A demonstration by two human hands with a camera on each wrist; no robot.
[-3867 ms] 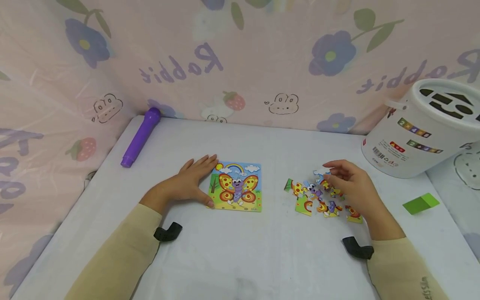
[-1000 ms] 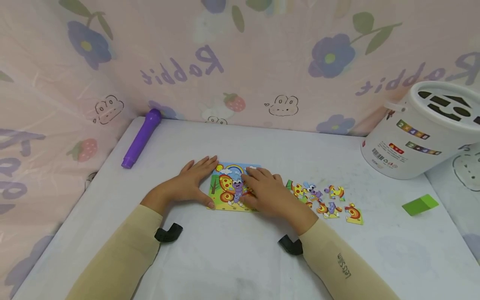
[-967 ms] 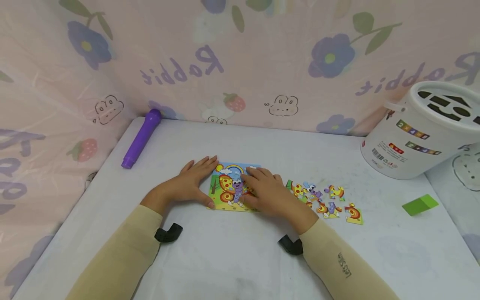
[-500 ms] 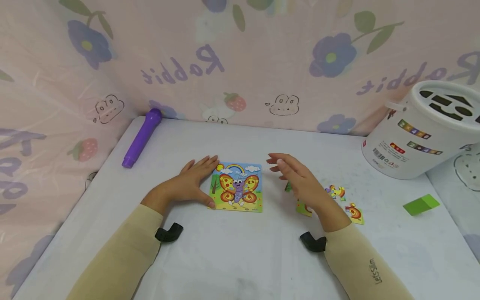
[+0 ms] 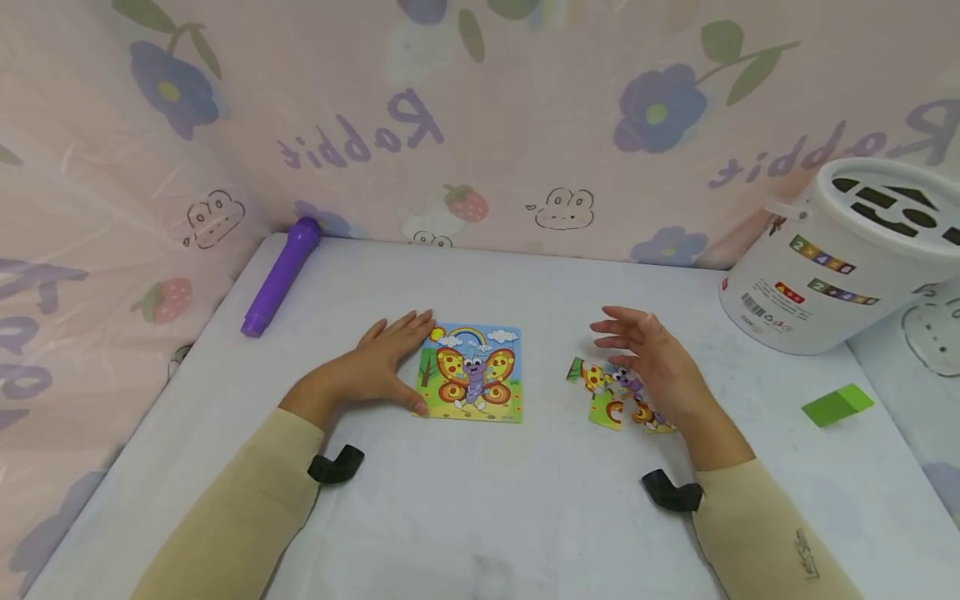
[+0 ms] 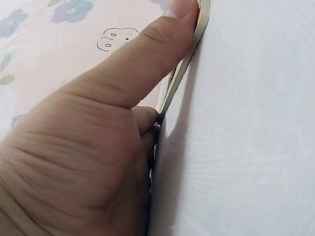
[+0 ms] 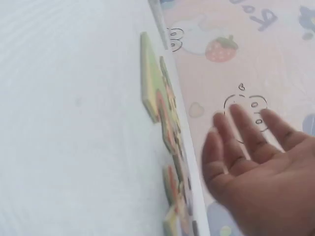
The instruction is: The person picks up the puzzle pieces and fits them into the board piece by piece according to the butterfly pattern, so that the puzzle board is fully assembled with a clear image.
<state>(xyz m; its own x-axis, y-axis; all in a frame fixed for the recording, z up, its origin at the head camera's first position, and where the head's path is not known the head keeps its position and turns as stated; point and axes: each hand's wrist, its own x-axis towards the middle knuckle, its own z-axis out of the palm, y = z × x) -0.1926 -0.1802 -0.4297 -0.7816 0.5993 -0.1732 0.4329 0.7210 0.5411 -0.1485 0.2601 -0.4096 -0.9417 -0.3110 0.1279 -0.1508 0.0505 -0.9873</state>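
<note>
A small square puzzle board (image 5: 474, 387) with a butterfly, rainbow and clouds lies flat on the table. My left hand (image 5: 375, 360) rests along its left side, fingers spread. In the left wrist view the thumb (image 6: 142, 61) lies against the board's edge (image 6: 183, 76). To the right, my right hand (image 5: 663, 371) hovers over loose butterfly puzzle pieces (image 5: 604, 410), holding nothing and hiding some of them. In the right wrist view its fingers are loosely extended, apart from the upright-looking row of pieces (image 7: 150, 81).
A purple microphone-shaped toy (image 5: 281, 279) lies at the back left. At the back right stands a white bucket (image 5: 795, 283) with shape cutouts in its lid. A folded green paper (image 5: 836, 406) lies near the right edge. A printed curtain (image 5: 495, 125) hangs behind the table.
The right hand, earlier holding a cloud puzzle piece and then pressing on the board's right part, has lifted off and moved right over the loose pieces. The left hand has stayed put.
</note>
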